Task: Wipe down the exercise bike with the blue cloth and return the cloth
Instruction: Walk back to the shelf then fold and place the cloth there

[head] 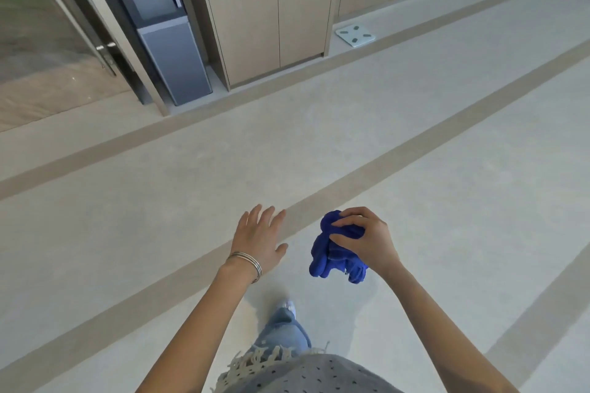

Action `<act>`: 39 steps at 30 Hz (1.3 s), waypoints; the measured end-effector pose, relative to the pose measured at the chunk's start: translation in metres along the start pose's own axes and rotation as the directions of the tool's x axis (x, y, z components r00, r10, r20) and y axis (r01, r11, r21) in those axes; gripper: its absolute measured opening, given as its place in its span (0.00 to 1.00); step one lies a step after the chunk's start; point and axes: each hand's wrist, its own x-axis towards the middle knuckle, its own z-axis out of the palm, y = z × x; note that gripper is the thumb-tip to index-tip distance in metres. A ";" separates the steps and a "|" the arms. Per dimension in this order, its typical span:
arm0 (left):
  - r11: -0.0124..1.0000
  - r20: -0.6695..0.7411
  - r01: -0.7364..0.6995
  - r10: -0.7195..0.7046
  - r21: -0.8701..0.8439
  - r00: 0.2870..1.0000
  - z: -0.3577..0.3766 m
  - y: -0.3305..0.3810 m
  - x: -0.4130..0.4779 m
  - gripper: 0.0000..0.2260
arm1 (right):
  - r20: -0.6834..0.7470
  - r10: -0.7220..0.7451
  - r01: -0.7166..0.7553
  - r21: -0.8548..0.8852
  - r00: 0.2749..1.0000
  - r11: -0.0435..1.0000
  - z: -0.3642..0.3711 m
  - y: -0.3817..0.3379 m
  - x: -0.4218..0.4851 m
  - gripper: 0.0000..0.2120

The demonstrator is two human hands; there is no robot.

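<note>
Blue cloth (335,252), a crumpled deep-blue rag, sat bunched in my right hand (364,238), held in the air above the pale grey floor (447,217), out in front of my waist. My fingers and thumb curled round its upper part, and the loose folds hung down below the palm. My left hand (258,236) held nothing: fingers straight and slightly spread, palm down, hovering near the cloth but apart from it. Thin silver bangles (245,262) ringed that wrist.

Below the arms I saw a leg in faded blue jeans (284,332) reaching forward, a light shoe (289,305) at its end, and the fringed grey dotted top (319,373) at the bottom edge. Darker beige stripes (415,147) ran diagonally across the floor.

Up ahead, against the wall, stood a beige wooden cabinet with two dark rectangular openings (271,25). To its left was a tall black-and-grey water dispenser (159,25), and left of that a glass door with a metal handle (48,41). A white square bathroom scale (355,34) lay on the floor to the right of the cabinet.
</note>
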 end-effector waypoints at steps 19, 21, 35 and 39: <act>0.999 0.034 0.021 -0.020 -0.035 0.999 -0.068 0.026 0.253 0.29 | 0.061 -0.048 0.048 -0.008 0.997 0.999 -0.092 0.009 0.255 0.11; 0.998 0.026 0.035 -0.034 -0.056 0.999 -0.078 0.041 0.279 0.30 | 0.062 -0.044 0.045 -0.022 0.997 0.999 -0.116 0.011 0.281 0.11; 0.989 0.018 0.130 -0.129 -0.076 0.991 -0.123 0.071 0.417 0.30 | 0.122 -0.084 0.089 -0.036 0.989 0.995 -0.193 0.018 0.436 0.09; 0.989 0.014 0.133 -0.132 -0.066 0.991 -0.132 0.052 0.458 0.30 | 0.110 -0.091 0.093 -0.019 0.990 0.995 -0.186 0.013 0.481 0.11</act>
